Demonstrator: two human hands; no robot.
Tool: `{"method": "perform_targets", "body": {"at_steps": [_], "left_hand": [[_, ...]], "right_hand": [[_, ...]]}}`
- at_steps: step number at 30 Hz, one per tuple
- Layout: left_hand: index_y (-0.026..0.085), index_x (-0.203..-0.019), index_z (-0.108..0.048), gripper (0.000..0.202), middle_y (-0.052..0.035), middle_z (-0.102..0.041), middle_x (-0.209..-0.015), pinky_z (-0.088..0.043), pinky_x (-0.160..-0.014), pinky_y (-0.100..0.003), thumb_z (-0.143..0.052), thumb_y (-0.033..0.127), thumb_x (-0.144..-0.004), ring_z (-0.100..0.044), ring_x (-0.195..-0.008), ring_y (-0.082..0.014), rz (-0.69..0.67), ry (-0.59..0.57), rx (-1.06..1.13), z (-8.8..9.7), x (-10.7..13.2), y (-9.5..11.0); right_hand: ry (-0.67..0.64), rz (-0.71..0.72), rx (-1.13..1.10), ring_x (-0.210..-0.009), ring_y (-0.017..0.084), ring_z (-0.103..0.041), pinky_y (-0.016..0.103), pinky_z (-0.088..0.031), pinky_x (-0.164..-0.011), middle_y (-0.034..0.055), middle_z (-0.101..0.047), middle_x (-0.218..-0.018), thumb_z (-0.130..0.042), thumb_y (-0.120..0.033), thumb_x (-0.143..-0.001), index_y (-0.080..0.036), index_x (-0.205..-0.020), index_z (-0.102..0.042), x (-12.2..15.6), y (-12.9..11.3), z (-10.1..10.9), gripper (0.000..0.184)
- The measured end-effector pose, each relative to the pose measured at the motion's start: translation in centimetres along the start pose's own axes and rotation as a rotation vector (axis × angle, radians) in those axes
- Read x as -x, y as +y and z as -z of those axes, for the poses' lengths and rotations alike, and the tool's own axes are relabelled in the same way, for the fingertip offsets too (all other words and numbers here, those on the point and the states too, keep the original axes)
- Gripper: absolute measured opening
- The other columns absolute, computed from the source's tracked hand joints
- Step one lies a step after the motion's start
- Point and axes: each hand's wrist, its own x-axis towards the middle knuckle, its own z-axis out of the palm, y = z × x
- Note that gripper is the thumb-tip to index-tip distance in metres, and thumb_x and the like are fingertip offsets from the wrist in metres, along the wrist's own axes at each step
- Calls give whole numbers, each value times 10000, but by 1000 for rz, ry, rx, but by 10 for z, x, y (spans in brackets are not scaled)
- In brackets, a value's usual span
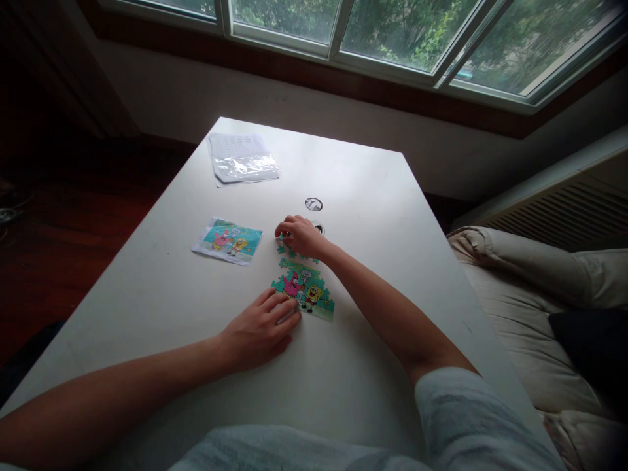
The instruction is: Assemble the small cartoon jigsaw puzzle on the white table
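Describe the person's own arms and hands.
The left hand and right hand wear no gloves, and no watch shows. The right arm has a short, pale grey sleeve with faint darker streaks, ending near the elbow; the left forearm is bare.

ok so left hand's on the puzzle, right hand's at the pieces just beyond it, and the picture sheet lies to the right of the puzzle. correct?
Not the sheet: in the head view, the picture sheet lies to the left of the puzzle. The left hand and right hand are as you say.
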Motion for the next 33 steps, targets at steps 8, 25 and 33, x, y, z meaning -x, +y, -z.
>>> {"method": "perform_targets", "body": {"at_steps": [8, 25, 33], "left_hand": [[163, -1292, -569, 369, -146, -580, -1347, -369, -1142, -533, -563, 278, -941, -507, -1249, -291, 3, 2, 12, -1, 1, -2], [164, -1298, -567, 375, -144, -579, -1352, -365, -1149, -537, -564, 267, -937, -503, -1256, -293, 3, 10, 14, -3, 1, -1], [157, -1292, -571, 363, -147, -582, -1343, -368, -1144, -539, -547, 265, -946, -502, -1252, -296, -4, 4, 15, 0, 0, -1]], "right_hand": [[170, -89, -46, -1001, 217, -534, 322, -394, -876, 61, -634, -1045, -556, -149, -910, -224, -1066, -684, 20, 11, -8, 216], [174, -133, 114, -985, 250, -508, 372, -374, -869, 81, -614, -1042, -635, -254, -921, -241, -1037, -694, 18, -7, -18, 130], [152, -140, 87, -993, 253, -507, 376, -378, -867, 83, -608, -1066, -629, -261, -925, -261, -1120, -685, 17, -5, -16, 203]]}}
